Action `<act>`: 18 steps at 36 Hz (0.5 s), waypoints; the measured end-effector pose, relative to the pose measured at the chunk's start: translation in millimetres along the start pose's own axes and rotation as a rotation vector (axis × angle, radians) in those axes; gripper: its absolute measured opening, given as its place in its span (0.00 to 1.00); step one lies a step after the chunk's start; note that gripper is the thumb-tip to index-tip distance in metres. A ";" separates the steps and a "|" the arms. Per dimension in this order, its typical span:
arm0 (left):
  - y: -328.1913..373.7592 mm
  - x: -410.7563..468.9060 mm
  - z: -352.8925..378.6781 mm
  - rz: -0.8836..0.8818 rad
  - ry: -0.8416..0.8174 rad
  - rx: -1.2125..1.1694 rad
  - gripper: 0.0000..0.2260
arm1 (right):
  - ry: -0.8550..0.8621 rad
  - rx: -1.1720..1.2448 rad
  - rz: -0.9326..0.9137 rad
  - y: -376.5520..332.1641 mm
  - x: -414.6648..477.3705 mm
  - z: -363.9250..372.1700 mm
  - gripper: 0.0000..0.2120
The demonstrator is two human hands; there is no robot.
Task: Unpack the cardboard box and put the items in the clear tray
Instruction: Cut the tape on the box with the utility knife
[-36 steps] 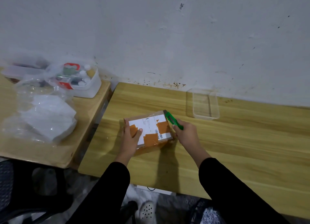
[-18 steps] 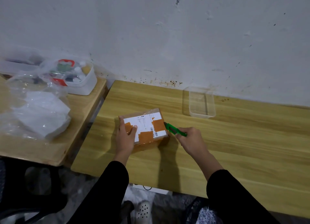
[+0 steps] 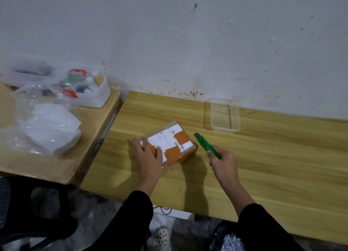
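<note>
Two hands | left (image 3: 148,156) flat on box (image 3: 175,143) | right (image 3: 222,161) gripping cutter (image 3: 206,145)

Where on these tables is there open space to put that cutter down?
The widest bare wood lies right of the right hand holding the green cutter, in front of the clear tray. Another free strip runs between the cardboard box and the wall. The side table on the left is crowded with plastic bags and a white bin.
</note>
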State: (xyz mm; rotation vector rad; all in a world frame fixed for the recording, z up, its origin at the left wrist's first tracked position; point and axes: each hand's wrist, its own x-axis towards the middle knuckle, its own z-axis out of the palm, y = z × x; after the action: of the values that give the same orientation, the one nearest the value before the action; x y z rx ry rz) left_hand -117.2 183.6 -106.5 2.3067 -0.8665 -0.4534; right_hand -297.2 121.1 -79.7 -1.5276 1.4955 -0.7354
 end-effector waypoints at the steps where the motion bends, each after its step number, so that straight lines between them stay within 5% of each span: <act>1: -4.8 5.7 -1.1 0.064 -0.020 0.106 0.26 | -0.002 0.003 -0.005 -0.7 1.5 1.1 0.14; 4: -16.8 26.4 -5.7 0.264 -0.108 0.386 0.26 | -0.007 0.022 -0.017 -1.7 5.5 4.2 0.13; 9: -22.4 48.7 -10.0 0.391 -0.177 0.516 0.25 | 0.007 0.043 -0.009 -0.6 11.4 7.1 0.14; 18: 30.6 31.1 14.8 -0.037 -0.129 0.477 0.29 | 0.041 0.036 -0.001 -3.3 19.5 6.9 0.14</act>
State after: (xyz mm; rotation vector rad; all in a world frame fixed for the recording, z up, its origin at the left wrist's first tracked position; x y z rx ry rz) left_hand -116.5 138.0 -100.3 2.7535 -1.0907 -0.4521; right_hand -287.5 102.9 -83.0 -1.4949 1.5035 -0.7948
